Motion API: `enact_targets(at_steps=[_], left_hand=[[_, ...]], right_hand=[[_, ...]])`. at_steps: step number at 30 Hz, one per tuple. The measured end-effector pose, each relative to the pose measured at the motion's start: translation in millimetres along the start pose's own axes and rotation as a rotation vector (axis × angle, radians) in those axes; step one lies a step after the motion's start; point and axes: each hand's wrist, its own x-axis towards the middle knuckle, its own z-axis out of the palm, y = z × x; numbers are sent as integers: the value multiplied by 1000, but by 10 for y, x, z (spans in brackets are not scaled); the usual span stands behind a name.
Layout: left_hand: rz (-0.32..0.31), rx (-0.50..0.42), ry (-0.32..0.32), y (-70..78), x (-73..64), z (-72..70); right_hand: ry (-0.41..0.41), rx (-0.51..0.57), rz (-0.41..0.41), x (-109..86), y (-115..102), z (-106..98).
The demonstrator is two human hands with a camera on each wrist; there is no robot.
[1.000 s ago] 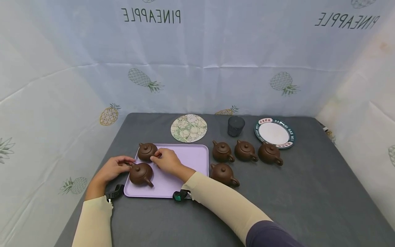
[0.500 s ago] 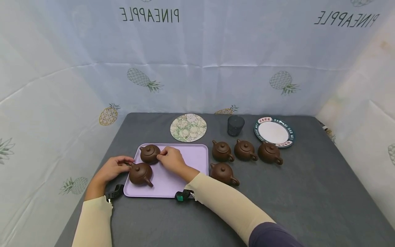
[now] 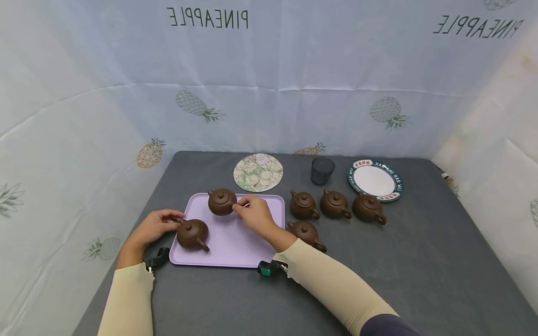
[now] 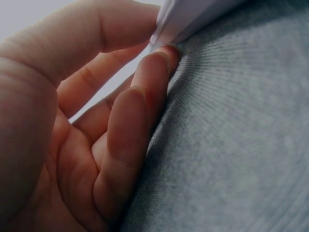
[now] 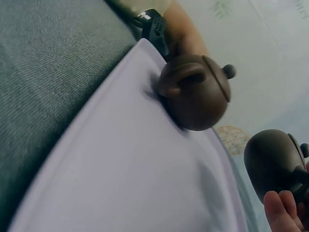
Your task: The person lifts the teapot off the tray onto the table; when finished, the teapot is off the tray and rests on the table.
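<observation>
My right hand [image 3: 255, 214] pinches a small brown teapot [image 3: 222, 201] by its handle, over the back of the lilac tray [image 3: 229, 252]. In the right wrist view this teapot [image 5: 273, 162] hangs above the tray, and its shadow falls on the surface. Another brown teapot [image 3: 192, 234] sits on the tray's left part, its handle pointing to the front right. Beside its spout, my left hand [image 3: 155, 227] holds the tray's left edge. The left wrist view shows the thumb [image 4: 130, 24] at the tray rim and the other fingers curled low against the grey cloth.
Right of the tray stand several more brown teapots, three in a row [image 3: 334, 205] and one nearer [image 3: 304, 233], partly behind my right forearm. Farther back are a round patterned mat [image 3: 258, 172], a dark cup [image 3: 322, 171] and a green-rimmed plate [image 3: 375, 181].
My right hand has moved right with the teapot, which has come up off the tray and away from the other teapot. The left hand stays at the tray edge.
</observation>
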Motion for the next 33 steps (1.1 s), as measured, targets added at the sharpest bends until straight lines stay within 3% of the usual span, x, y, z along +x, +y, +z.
enact_targets(at_steps=[16, 24, 33], left_hand=[[-5, -3, 8, 3, 15, 16], [-2, 2, 14, 13, 8, 29], [9, 5, 10, -18, 21, 25]], right_hand=[[83, 106, 14, -351, 65, -847], [125, 112, -24, -558, 197, -1153], [157, 194, -71, -824, 304, -1432]])
